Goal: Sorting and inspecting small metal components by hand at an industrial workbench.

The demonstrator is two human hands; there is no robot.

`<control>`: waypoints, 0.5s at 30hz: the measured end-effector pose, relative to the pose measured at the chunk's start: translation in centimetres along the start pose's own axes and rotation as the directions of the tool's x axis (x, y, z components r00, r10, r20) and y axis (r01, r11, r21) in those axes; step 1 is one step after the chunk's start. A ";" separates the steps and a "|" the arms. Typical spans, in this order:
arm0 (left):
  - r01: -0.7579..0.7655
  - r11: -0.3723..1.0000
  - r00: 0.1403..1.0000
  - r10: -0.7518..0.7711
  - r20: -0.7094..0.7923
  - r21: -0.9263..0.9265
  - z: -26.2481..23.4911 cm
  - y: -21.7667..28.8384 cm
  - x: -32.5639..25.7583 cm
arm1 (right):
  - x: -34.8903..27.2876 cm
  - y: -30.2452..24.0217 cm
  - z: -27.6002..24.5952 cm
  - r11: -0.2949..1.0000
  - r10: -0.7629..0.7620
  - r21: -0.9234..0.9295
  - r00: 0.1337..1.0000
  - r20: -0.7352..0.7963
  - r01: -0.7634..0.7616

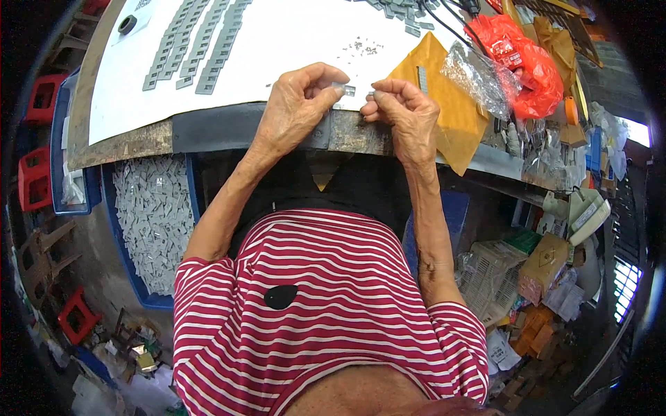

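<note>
Over the near edge of the table, my left hand (291,111) pinches a small grey plate with a rectangular opening (349,91) between thumb and forefinger. Just to its right, apart from the plate, the thumb and fingertips of my right hand (411,116) are pressed together. Whatever they pinch is too small to name. Grey slotted pieces (220,47) stand in several long rows on the white sheet (284,41), to the far left of my hands. Beyond my fingers lies a scatter of tiny dark bits (368,47). A heap of grey pieces (409,12) is at the far edge of view.
Right of my hands lie a yellow padded envelope (451,132), a clear plastic bag (475,83) and a red plastic bag (524,66). A dark tape roll (127,25) is at far left. Below the table stands a blue bin (115,229) full of pale pieces, near red stools (33,179).
</note>
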State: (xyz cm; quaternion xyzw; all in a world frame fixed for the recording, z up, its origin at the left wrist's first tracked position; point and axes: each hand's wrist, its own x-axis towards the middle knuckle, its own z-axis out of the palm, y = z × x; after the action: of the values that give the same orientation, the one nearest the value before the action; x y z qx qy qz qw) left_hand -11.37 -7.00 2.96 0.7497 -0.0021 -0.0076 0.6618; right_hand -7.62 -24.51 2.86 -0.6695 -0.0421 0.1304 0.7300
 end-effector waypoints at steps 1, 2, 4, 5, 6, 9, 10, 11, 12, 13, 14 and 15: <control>-0.035 0.999 0.999 0.035 -0.017 0.003 0.1 -0.3 0.1 | 0.0 0.0 0.0 1.000 0.000 0.001 1.000 0.004 0.000; -0.070 0.998 0.997 0.070 -0.033 0.007 0.1 -0.4 0.1 | 0.1 0.1 0.0 1.000 0.013 0.025 1.000 0.006 -0.013; -0.059 0.998 0.998 0.058 -0.033 -0.017 0.2 -0.3 0.2 | 0.1 0.0 0.0 0.999 0.025 0.048 1.000 0.007 -0.025; -0.049 0.998 0.998 0.047 -0.030 -0.043 0.3 -0.2 0.2 | 0.1 -0.1 -0.1 0.993 0.049 0.103 0.999 0.020 -0.051; -0.049 0.998 0.998 0.048 -0.028 -0.044 0.4 -0.2 0.3 | 0.1 -0.2 -0.2 0.984 0.073 0.158 0.997 0.034 -0.078; -0.033 0.997 0.999 0.031 -0.019 -0.067 0.5 -0.2 0.4 | 0.1 -0.3 -0.4 0.982 0.072 0.166 0.994 0.085 -0.086; -0.037 0.997 0.999 0.036 -0.015 -0.073 0.6 -0.2 0.4 | 0.1 -0.3 -0.4 0.982 0.072 0.167 0.994 0.086 -0.085; -0.042 0.996 0.999 0.041 -0.011 -0.079 0.7 -0.2 0.4 | 0.0 -0.3 -0.4 0.983 0.068 0.165 0.992 0.106 -0.086; -0.042 0.996 0.999 0.041 -0.011 -0.079 0.7 -0.2 0.4 | 0.0 -0.2 -0.4 0.983 0.065 0.164 0.990 0.127 -0.086; -0.047 0.997 0.999 0.047 -0.002 -0.066 0.7 -0.2 0.4 | 0.1 -0.2 -0.4 0.983 0.065 0.164 0.990 0.126 -0.085; -0.052 0.997 0.999 0.052 0.007 -0.054 0.8 -0.2 0.4 | 0.1 -0.2 -0.5 0.987 0.056 0.143 0.990 0.130 -0.075; -0.052 0.997 0.999 0.052 0.008 -0.054 0.9 -0.1 0.4 | 0.1 -0.1 -0.6 0.990 0.048 0.122 0.990 0.133 -0.064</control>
State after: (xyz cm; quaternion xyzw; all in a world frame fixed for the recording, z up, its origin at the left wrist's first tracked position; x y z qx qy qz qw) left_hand -10.98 -7.84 2.74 0.7313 -0.0244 0.0062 0.6816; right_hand -7.36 -25.04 2.93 -0.6131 -0.0622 0.1966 0.7626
